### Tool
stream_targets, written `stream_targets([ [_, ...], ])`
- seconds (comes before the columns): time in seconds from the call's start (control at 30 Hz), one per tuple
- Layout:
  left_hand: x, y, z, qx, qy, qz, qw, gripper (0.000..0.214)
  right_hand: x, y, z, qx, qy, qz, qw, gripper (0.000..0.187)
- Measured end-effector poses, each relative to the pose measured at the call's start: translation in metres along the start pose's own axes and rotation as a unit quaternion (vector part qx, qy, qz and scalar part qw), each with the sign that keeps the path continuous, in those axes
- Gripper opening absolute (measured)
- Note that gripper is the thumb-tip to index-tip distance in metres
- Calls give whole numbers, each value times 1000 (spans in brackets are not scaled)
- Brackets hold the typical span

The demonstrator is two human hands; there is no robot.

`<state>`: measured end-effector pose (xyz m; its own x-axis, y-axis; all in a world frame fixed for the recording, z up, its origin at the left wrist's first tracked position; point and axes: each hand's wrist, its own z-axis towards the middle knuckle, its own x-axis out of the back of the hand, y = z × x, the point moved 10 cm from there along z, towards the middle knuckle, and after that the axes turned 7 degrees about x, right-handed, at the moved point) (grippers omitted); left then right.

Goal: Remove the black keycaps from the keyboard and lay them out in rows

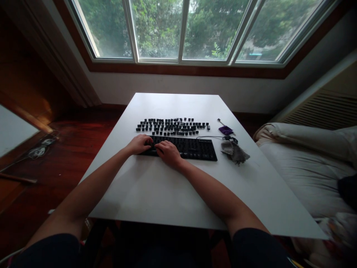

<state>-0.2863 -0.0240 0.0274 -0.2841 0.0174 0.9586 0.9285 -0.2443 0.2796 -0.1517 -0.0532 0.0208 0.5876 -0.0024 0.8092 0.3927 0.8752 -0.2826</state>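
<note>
A black keyboard (192, 147) lies across the middle of the white table (156, 186). Behind it, several loose black keycaps (173, 126) are laid out in rows. My left hand (138, 143) rests on the keyboard's left end, fingers curled over its edge. My right hand (168, 152) sits just beside it on the keyboard's left part, fingers bent down onto the keys. Whether either hand pinches a keycap is hidden by the fingers.
Right of the keyboard lie a crumpled grey cloth (235, 152), a small purple object (225, 130) and a thin black cable (212, 137). A bed with a pale cover (304, 163) stands at the right. Dark wooden floor (55, 156) spreads to the left; windows run along the back.
</note>
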Motion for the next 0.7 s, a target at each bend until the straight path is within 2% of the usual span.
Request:
stream_targets([
  [0.13,-9,-27,7,53,-2,-22,998,38,-6,-7,1,32,-29,-23,999,32],
  [0.23,-11,-36,7,73,4,-12,997,39,-9,-8,1,36,-45,-38,998,34],
  [0.43,-12,-39,6,95,0,12,995,42,-10,-11,4,47,-56,-54,996,34],
  [0.7,-12,-30,6,98,-7,43,994,37,-13,-15,4,46,-76,-59,994,27],
])
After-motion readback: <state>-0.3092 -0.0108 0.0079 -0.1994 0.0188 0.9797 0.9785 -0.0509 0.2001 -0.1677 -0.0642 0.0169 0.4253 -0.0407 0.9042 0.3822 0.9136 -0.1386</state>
